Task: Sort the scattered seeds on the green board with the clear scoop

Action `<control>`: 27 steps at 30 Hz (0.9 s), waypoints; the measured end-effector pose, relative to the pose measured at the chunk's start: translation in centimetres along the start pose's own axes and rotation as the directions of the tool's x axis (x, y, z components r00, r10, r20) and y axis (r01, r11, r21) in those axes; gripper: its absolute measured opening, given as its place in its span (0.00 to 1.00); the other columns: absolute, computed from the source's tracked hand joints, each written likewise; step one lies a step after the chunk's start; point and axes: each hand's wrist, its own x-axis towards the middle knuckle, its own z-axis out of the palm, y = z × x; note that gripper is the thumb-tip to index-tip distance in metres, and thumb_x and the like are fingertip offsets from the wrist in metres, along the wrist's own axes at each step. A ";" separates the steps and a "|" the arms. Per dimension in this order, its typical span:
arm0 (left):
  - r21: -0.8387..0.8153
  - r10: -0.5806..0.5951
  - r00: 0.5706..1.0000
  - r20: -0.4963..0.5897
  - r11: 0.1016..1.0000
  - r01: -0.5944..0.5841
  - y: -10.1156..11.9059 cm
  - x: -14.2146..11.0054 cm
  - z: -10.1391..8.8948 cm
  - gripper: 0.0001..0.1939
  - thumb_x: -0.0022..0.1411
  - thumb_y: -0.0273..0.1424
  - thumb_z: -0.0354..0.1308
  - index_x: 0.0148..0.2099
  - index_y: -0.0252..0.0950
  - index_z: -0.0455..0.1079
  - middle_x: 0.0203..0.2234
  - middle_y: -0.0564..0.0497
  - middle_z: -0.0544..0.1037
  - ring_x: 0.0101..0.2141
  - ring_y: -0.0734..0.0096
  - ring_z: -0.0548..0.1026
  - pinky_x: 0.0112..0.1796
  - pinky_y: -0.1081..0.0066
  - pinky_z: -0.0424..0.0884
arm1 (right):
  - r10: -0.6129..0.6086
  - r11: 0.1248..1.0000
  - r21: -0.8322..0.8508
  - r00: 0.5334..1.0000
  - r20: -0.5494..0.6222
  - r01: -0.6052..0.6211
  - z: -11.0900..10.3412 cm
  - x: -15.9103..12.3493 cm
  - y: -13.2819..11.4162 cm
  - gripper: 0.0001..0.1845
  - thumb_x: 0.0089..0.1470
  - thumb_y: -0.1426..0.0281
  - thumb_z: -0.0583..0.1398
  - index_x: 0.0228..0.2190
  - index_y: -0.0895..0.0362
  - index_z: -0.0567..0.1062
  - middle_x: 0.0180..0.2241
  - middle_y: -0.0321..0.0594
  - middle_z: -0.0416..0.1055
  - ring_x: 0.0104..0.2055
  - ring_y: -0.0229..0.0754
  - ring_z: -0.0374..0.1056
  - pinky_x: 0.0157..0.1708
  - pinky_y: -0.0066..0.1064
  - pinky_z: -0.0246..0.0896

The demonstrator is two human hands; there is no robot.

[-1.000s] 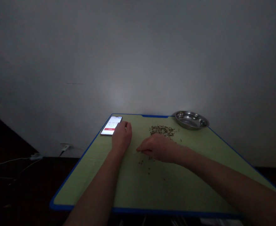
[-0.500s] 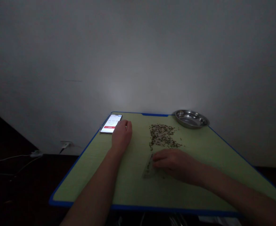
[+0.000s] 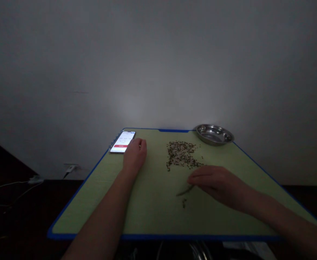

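Observation:
My right hand (image 3: 219,185) is over the near right part of the table, thumb and fingers pinched on a small clear plastic bag (image 3: 185,190). The bag is tilted and appears nearly edge-on, as a thin dark-greenish strip. A few small dark grains (image 3: 184,203) lie just below it. Beyond the hand, many dark peppercorn-like grains (image 3: 181,154) are spread in a loose patch. My left hand (image 3: 135,154) rests on the table, fingers curled closed, beside a lit phone (image 3: 122,142) whose right edge it partly covers. Whatever may be inside that hand is hidden.
The light green table (image 3: 93,202) has a blue rim and stands against a grey wall. A shallow steel bowl (image 3: 215,135) sits at the back right corner. White cables and a plug (image 3: 71,168) are at the wall on the left. The room is dim.
My right hand has moved right with the bag, which has turned from lying broad to nearly edge-on. The few grains near it now show. The left hand stays beside the phone; the view has shifted slightly.

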 end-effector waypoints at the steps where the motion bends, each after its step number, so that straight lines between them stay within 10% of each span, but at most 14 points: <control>1: -0.005 0.000 1.000 0.002 1.000 0.000 0.0 0.0 0.0 0.19 0.63 0.38 0.38 0.34 0.36 0.67 0.33 0.45 0.73 0.36 0.64 0.69 0.37 0.67 0.63 | 0.040 0.999 -0.012 0.999 -0.031 -0.040 -0.4 0.0 0.3 0.15 0.59 0.73 0.52 0.43 0.52 0.76 0.39 0.40 0.77 0.40 0.39 0.71 0.39 0.32 0.65; 12: -0.002 0.028 0.999 0.034 1.000 -0.028 0.0 0.1 0.3 0.18 0.63 0.38 0.39 0.31 0.36 0.67 0.29 0.46 0.73 0.33 0.65 0.69 0.33 0.68 0.62 | 0.377 0.924 0.066 0.926 0.003 -0.376 -2.0 -2.3 3.6 0.13 0.56 0.68 0.55 0.41 0.54 0.76 0.39 0.42 0.76 0.37 0.41 0.71 0.36 0.32 0.66; 27: -0.009 0.013 0.998 0.060 1.000 -0.013 0.2 0.0 0.3 0.19 0.62 0.38 0.39 0.31 0.36 0.68 0.29 0.46 0.73 0.32 0.65 0.69 0.33 0.68 0.63 | 0.353 0.926 0.132 0.935 0.026 -0.353 -0.8 -2.5 3.8 0.13 0.57 0.69 0.54 0.41 0.54 0.77 0.38 0.42 0.76 0.37 0.41 0.71 0.35 0.33 0.66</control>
